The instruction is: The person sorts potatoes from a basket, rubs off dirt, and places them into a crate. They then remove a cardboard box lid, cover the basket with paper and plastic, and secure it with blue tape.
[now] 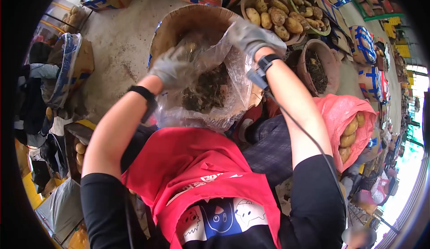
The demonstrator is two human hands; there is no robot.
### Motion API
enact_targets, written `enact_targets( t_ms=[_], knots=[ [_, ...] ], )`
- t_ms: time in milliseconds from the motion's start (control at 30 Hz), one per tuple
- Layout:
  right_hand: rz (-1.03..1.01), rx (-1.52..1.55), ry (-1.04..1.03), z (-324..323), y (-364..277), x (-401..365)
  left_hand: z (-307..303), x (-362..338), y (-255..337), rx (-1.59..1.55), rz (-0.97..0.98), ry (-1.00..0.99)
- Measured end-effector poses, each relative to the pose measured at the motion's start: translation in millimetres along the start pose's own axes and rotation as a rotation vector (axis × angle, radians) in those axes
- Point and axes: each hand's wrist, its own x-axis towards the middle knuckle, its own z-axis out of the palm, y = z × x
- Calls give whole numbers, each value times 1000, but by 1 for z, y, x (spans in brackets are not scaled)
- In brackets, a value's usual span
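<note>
A large round-mouthed cardboard box (172,25) stands in front of my knees, lined with a clear plastic bag (237,76). Dark soil and plant debris (208,88) lie down inside it. My right hand (253,36), in a grey glove, is closed on the plastic bag at the box's far right side. Over the left part of the opening is my left hand (172,68), also gloved and smeared by motion. Its fingers are too blurred to show whether they grip the plastic.
Potatoes fill a round basin (245,0) at the back right, beside a green-rimmed basket (326,29). A pinkish bucket (331,76) holds dry debris. Near my right arm lies a pink bag (333,110) of potatoes. A plastic-lined carton (83,65) stands at left.
</note>
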Motion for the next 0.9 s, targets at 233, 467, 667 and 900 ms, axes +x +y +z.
enact_targets(
  t_ms=[233,467,667,900],
  knots=[
    [11,-420,-1027,106,-34,-50,89,14,-30,431,-36,-420],
    [-175,-664,-370,102,-20,19,-14,-13,-133,-409,-282,225],
    [-214,-502,236,40,-27,152,29,-12,-187,-1124,-550,323],
    [38,-91,-192,57,14,233,69,33,-195,-1535,-797,303]
  ],
)
